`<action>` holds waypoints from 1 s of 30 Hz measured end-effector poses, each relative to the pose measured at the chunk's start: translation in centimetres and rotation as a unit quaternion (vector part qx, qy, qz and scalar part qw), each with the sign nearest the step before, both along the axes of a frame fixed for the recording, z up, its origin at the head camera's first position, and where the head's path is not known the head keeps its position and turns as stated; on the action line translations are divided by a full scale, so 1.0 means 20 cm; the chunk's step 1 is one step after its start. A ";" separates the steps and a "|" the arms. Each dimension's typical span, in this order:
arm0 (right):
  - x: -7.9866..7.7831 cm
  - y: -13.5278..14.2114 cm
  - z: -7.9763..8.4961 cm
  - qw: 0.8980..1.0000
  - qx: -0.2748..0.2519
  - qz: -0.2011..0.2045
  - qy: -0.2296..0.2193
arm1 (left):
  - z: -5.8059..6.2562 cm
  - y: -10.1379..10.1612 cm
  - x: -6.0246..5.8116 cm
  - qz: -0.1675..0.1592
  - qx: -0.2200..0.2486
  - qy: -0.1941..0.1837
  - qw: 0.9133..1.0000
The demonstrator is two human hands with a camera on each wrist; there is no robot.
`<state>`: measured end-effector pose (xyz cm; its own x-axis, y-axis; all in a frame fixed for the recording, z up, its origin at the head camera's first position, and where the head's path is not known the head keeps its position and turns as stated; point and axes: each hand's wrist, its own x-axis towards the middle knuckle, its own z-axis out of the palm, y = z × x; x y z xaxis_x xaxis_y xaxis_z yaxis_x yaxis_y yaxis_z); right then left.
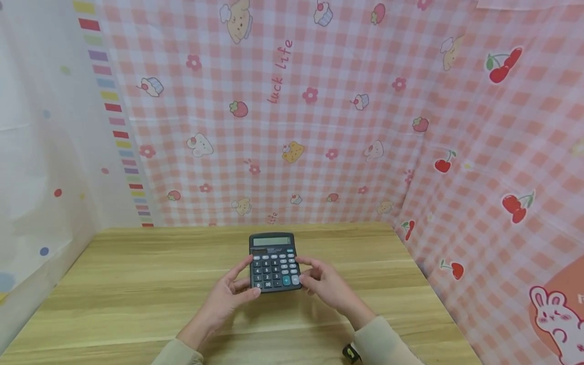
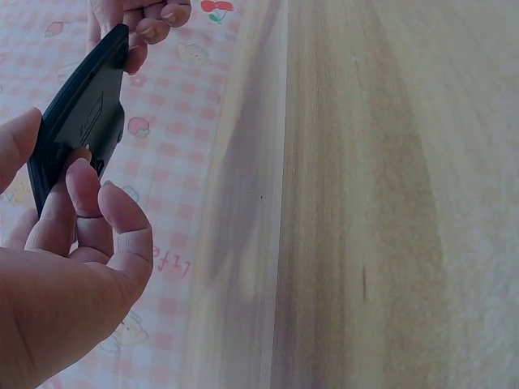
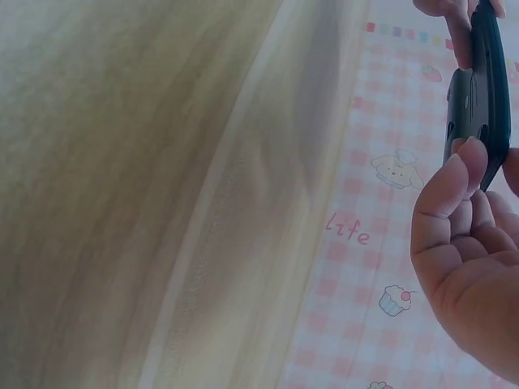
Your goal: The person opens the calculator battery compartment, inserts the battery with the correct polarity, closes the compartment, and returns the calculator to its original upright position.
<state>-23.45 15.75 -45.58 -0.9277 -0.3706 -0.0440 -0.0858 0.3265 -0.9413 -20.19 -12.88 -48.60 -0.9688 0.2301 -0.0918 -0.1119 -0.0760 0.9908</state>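
Note:
A dark calculator (image 1: 266, 266) with a grey display and rows of keys faces up toward me, held between both hands above the table. My left hand (image 1: 228, 294) grips its left edge, thumb at the lower left corner by the 0 key. On the other side my right hand (image 1: 326, 284) pinches the right edge near the lower right keys. From the left wrist view, the underside of the calculator (image 2: 93, 113) shows, with left fingertips against it. The right wrist view has right fingers behind the calculator (image 3: 491, 89), whose keys are hidden there.
The wooden table (image 1: 150, 284) spreads beneath both hands. A pink checked cloth (image 1: 274, 126) hangs behind it, and another stands along the right side. White cloth with coloured dots (image 1: 41, 152) hangs at left. A small dark object (image 1: 351, 353) shows by the right sleeve.

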 end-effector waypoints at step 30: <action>0.02 0.02 -0.07 0.998 -0.060 0.005 -0.036 | -0.02 0.02 0.01 -0.006 0.005 -0.009 1.000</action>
<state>-23.07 16.06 -47.00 -0.9202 -0.3860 -0.0653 -0.0192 0.2112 -0.9772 -19.89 -12.52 -48.93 -0.9642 0.2424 -0.1074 -0.1313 -0.0849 0.9877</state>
